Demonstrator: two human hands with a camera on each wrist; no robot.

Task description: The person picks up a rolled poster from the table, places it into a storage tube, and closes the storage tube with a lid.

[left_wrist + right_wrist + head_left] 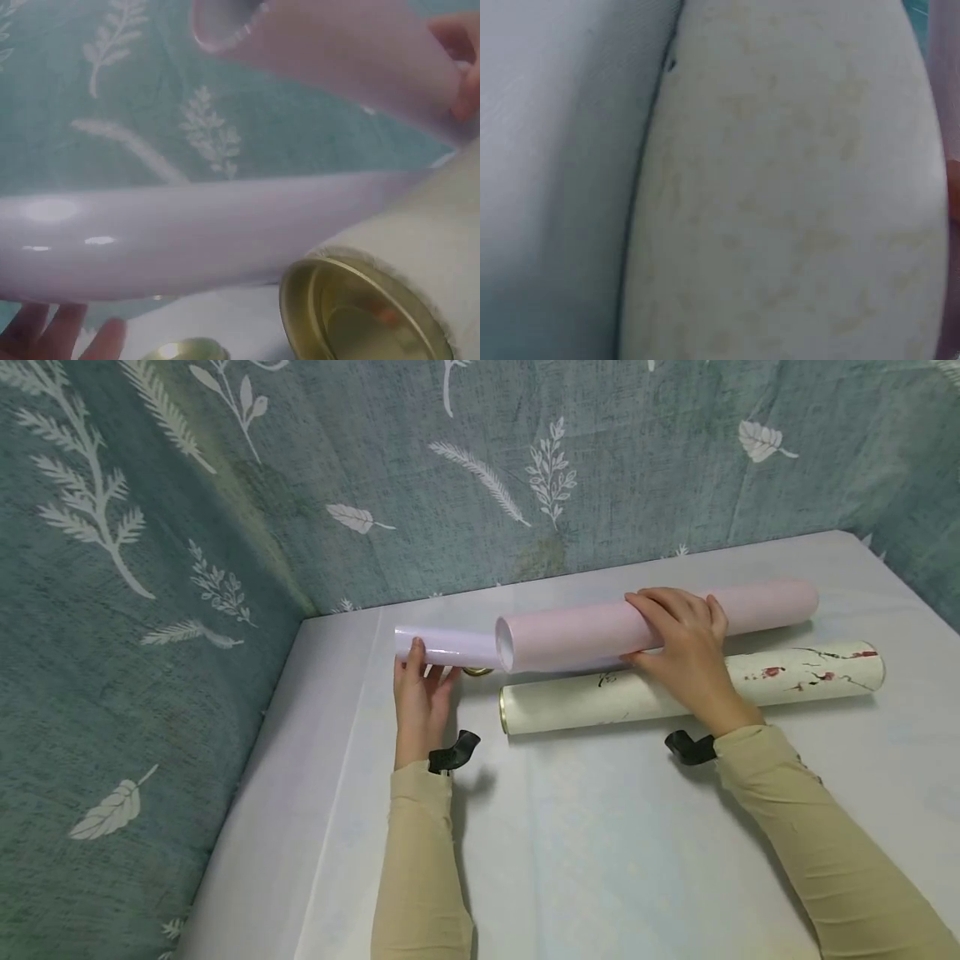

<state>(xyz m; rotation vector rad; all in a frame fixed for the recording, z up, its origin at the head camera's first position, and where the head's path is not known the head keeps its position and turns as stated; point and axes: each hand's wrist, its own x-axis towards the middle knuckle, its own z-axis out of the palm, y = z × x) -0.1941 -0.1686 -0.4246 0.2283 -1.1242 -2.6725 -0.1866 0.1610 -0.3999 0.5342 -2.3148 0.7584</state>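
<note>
My left hand (422, 706) grips the left end of a glossy lilac paper roll (457, 647), thumb on the near side and fingers beneath. My right hand (692, 652) holds a matte pink roll (573, 635) from above; its hollow left end overlaps the lilac roll in the head view. Nearer me, a cream cardboard tube (577, 706) printed with red blossoms and dark branches lies on its side. In the left wrist view its gold-rimmed end (289, 307) gapes open. A round gold cap (477, 672) lies by my left fingers, partly hidden behind the lilac roll.
A white cloth covers the table (600, 843). Green leaf-patterned fabric (390, 468) hangs along the back and left side. Black wrist mounts (453, 752) stick out from both sleeves. The cream tube fills most of the right wrist view.
</note>
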